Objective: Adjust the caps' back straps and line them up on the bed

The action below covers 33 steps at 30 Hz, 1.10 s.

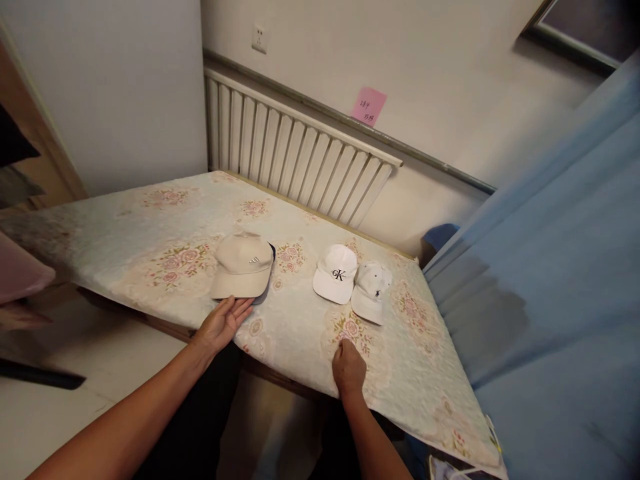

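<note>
A beige baseball cap [241, 263] with a small striped logo lies toward the left of the bed, its brim facing me. Dark blue edging, perhaps another cap beneath, shows along its right side and below the brim. My left hand [225, 321] is palm up at the brim's front edge, fingers stretched out and touching or just under it. Near the front edge of the bed, my right hand [349, 368] is a closed fist with nothing visible in it. Beyond it sit a white cap with black CK lettering [336, 272] and, overlapping it, a white cap with a small dark emblem [371, 290].
The bed [300, 333] has a pale floral cover. Behind it stand a white radiator [295, 150] and a wall with a pink note [369, 107]. A blue curtain [550, 280] hangs on the right. Another person's hand [23, 315] shows at the left edge.
</note>
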### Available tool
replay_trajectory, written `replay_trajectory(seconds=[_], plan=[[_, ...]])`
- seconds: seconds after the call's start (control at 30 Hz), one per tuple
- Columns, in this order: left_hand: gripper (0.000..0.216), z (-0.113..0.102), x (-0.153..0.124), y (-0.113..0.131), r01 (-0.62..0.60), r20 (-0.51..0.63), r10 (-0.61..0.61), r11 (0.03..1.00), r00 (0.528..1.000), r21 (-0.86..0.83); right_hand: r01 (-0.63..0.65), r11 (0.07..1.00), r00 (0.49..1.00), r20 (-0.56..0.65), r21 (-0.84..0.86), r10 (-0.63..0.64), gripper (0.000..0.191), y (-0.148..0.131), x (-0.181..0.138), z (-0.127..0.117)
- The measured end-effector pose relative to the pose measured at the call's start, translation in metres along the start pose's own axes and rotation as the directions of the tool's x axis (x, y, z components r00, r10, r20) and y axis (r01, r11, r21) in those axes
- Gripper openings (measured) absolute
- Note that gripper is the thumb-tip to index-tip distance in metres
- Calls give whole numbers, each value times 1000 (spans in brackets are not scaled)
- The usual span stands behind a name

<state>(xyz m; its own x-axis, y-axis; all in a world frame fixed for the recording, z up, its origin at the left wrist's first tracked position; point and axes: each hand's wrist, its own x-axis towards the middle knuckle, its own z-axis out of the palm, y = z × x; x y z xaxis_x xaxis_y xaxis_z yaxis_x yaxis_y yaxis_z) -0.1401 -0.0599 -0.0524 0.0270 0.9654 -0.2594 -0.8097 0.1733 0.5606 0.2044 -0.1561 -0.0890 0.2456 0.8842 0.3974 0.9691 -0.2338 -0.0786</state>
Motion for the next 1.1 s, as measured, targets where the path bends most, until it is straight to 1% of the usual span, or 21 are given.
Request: replay_trajectory(seconds=[0.53, 0.9, 1.1], plan=[[18, 1, 3, 1, 14, -14, -14, 1000, 1000, -20, -7, 1000, 1000, 4, 1, 7, 19, 0, 0, 0], [27, 7, 3, 4, 26, -39, -32, 990, 999, -141, -10, 1000, 1000, 1, 9, 10, 19, 0, 0, 1], [27, 8, 6, 4, 27, -41, -35, 984, 999, -174, -8, 1000, 1000, -8, 14, 8, 21, 0, 0, 2]])
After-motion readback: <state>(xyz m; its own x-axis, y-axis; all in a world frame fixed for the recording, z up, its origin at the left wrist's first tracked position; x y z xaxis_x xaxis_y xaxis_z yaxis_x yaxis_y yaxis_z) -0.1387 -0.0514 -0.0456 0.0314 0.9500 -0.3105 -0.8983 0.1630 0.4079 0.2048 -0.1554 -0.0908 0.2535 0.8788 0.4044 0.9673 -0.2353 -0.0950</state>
